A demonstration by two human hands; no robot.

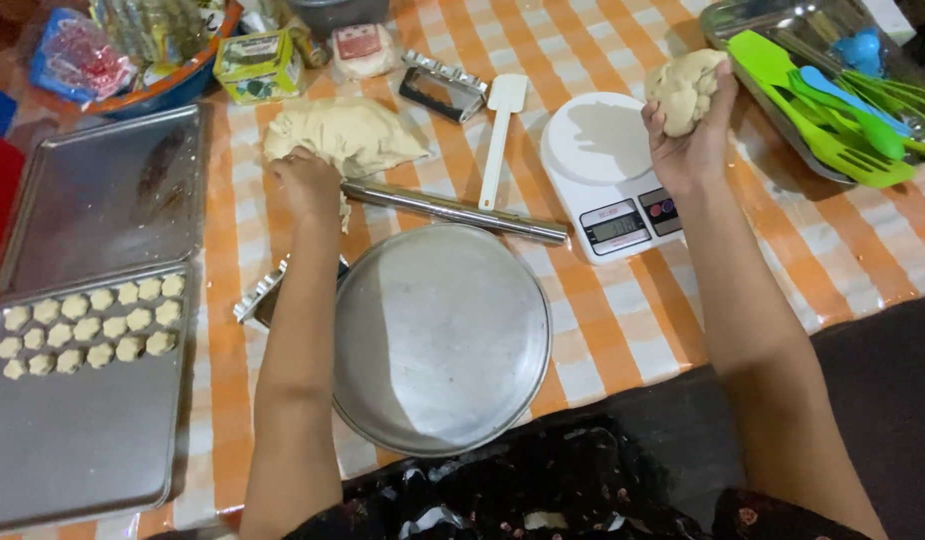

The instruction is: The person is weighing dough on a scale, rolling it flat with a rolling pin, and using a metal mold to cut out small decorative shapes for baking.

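My right hand (688, 140) holds a lump of pale dough (683, 88) in the air, just past the far right edge of a white kitchen scale (602, 160). My left hand (307, 185) rests on the near edge of a large flattened mass of dough (347, 133) lying on the orange checked tablecloth; its fingers press into the dough. A metal rolling pin (452, 210) lies just to the right of that hand. A round metal pan (440, 335) sits upside down between my arms.
Two baking trays lie at left; the near one (82, 420) carries several small cut dough shapes (90, 325). A white spatula (500, 135), metal cutters (442, 88), a packet box (257, 65), a bowl of packets (132, 50) and a tray of green and blue utensils (832, 90) lie around.
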